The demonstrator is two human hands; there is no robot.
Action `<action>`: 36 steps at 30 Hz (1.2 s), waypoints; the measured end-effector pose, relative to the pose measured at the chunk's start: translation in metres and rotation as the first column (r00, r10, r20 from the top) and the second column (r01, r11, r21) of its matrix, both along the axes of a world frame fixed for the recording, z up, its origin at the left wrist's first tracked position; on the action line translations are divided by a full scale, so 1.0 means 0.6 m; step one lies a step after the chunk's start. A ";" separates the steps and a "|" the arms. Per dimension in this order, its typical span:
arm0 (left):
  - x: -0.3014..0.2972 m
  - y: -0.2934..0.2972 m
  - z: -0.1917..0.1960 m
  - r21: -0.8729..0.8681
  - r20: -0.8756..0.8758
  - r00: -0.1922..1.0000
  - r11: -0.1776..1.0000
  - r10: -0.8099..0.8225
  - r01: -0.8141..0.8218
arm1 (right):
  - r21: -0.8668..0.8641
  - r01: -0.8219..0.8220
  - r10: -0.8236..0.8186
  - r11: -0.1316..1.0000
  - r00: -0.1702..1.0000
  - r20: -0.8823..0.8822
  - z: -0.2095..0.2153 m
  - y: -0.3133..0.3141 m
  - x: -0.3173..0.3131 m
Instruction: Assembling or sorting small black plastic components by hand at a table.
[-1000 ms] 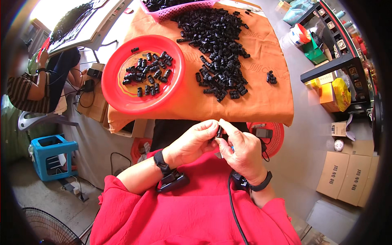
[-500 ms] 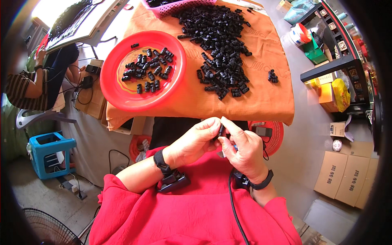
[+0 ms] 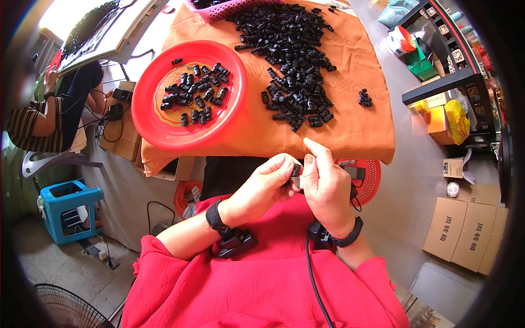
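Observation:
In front of my lap, just below the table edge, my left hand [image 3: 269, 177] pinches a small black plastic cord lock [image 3: 296, 170] between thumb and fingers. Close against it is my right hand [image 3: 328, 183], its index finger stretched out and its thumb raised beside the cord lock. The other right fingers are curled in, and what they hold is hidden. On the table, a red plate [image 3: 150, 134] carries several assembled black cord locks [image 3: 199, 90]. To its right spreads a large heap of black cord lock parts [image 3: 295, 60].
An orange cloth [image 3: 355, 131] covers the table. A pink basket [image 3: 219, 13] stands at its far edge, and a few black parts [image 3: 365, 98] lie apart at the right. Below are a red basket [image 3: 372, 183] and a blue stool [image 3: 71, 197]. A person [image 3: 41, 123] sits at far left.
My right index finger has lifted off the cord lock and now points up toward the table. The right thumb has turned upward. My left hand keeps its pinch.

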State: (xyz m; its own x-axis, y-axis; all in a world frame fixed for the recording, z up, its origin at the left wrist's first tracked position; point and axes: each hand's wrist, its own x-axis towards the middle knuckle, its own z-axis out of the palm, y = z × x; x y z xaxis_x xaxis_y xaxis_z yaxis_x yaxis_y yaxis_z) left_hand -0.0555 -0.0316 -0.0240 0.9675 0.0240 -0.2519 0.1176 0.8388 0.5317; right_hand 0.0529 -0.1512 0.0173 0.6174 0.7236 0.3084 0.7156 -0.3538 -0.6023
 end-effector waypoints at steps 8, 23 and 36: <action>0.001 -0.004 -0.004 0.016 -0.016 0.998 0.998 0.058 -0.058 | -0.028 -0.003 0.003 1.000 1.000 -0.002 -0.001 0.005 0.000; 0.001 -0.001 -0.004 -0.042 -0.041 0.992 0.992 0.116 -0.118 | -0.082 -0.013 0.013 0.997 1.000 0.002 -0.006 0.022 0.003; 0.005 0.014 -0.010 -0.069 -0.041 0.962 0.960 0.268 -0.271 | -0.128 0.005 -0.019 0.992 0.994 -0.110 0.006 0.061 0.003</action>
